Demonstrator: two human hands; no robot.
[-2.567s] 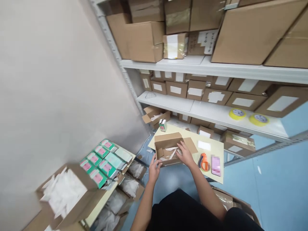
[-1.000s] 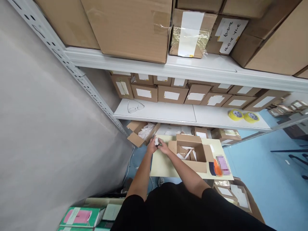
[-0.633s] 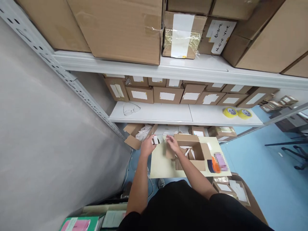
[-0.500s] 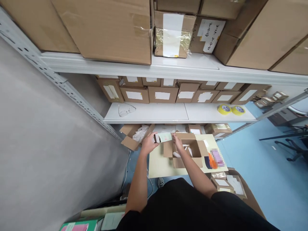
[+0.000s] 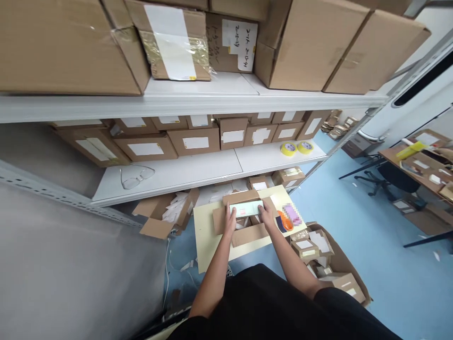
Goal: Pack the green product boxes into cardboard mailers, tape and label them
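Note:
A small pale green carton (image 5: 247,208) with a pinkish print is held level between my two hands. My left hand (image 5: 230,221) grips its left end, thumb on top. At its right end my right hand (image 5: 266,215) grips it the same way. Both hands are closed on it. Directly below sits an open cardboard box (image 5: 247,235), flaps spread, with white pieces partly visible inside; the carton and hands hide much of its interior. The box stands on a pale yellow tabletop (image 5: 207,241).
Left of the table, an open box (image 5: 159,215) holds white papers. An orange item (image 5: 285,221) lies on the table's right. Glasses (image 5: 137,177) and two yellow tape rolls (image 5: 296,148) rest on the shelf (image 5: 198,166) ahead. A large carton (image 5: 339,257) of smaller boxes stands at right.
The carton's dark open left end no longer shows. It has moved right, over the open box, and both hands now hold its ends. The view has turned to the right.

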